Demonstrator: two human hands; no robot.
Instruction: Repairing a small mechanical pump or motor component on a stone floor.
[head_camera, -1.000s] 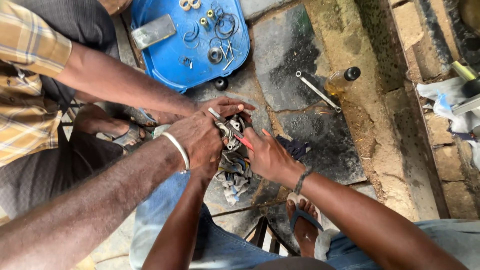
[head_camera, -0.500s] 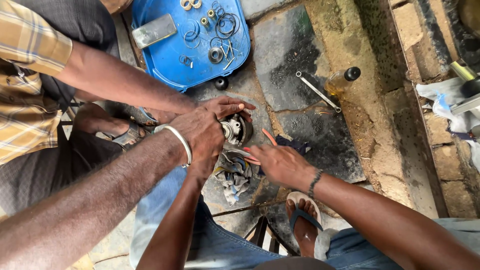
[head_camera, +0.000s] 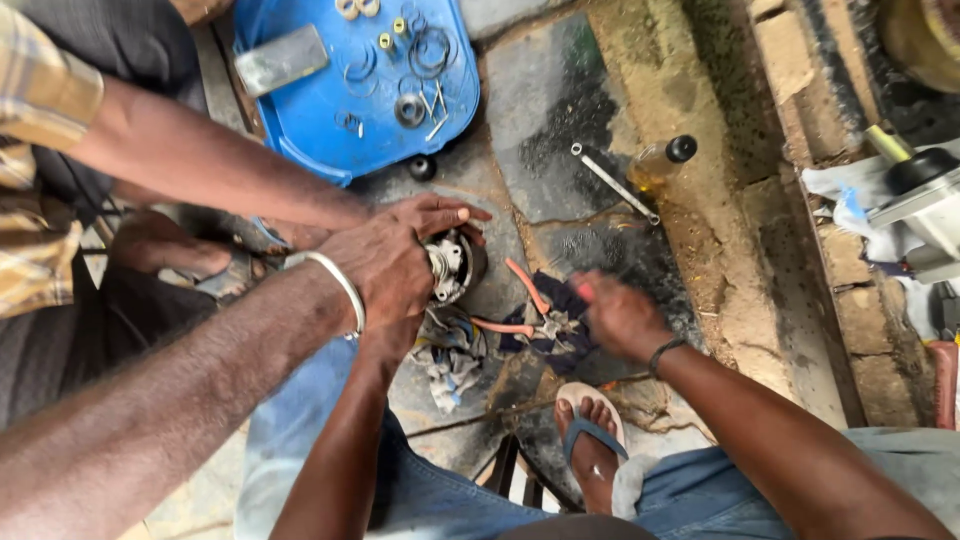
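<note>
Your right hand (head_camera: 622, 318) grips the orange-handled pliers (head_camera: 530, 318) on the ground, just right of the metal part (head_camera: 455, 265); your left hand's state is hidden.

Stained stone floor (head_camera: 560, 110) carries blue tray (head_camera: 330, 130), wrench (head_camera: 612, 182), oil bottle (head_camera: 662, 162), rags (head_camera: 450, 362)

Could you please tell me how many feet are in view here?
2. One foot in a flip-flop is at bottom centre, between the denim-clad legs; one sandalled foot is at the left, beneath the arms. Others may be hidden.
</note>
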